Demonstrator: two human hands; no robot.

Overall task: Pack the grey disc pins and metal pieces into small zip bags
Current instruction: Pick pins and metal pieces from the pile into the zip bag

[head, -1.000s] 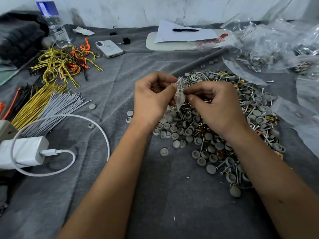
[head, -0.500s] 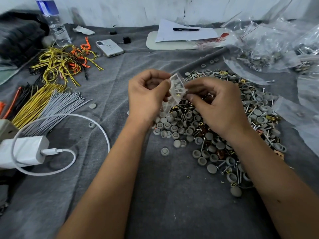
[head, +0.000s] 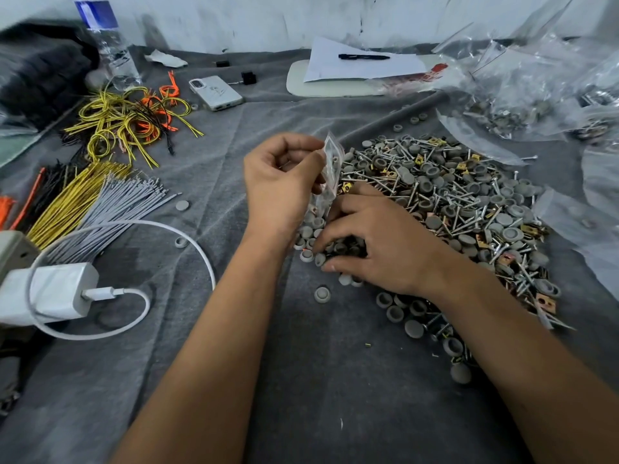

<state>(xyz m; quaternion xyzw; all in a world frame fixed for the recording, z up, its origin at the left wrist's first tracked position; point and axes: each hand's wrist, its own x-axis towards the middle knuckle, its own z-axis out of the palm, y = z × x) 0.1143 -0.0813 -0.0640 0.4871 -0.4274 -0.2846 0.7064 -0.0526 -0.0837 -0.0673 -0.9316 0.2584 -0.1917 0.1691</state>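
Observation:
A big heap of grey disc pins, screws and brass clips covers the grey cloth at centre right. My left hand pinches a small clear zip bag upright at the heap's left edge; grey pieces show inside it. My right hand lies palm down on the near-left part of the heap, fingers curled over grey discs. Whether it holds any I cannot tell. A single grey disc lies just in front of the heap.
Filled and empty plastic bags pile up at the right. Bundles of yellow, grey and orange wires lie on the left, with a white charger and cable near the front. A phone, water bottle and paper with pen sit behind.
My right hand has let go of the bag and dropped onto the heap's near-left edge. My left hand has kept the bag, which hangs upright now.

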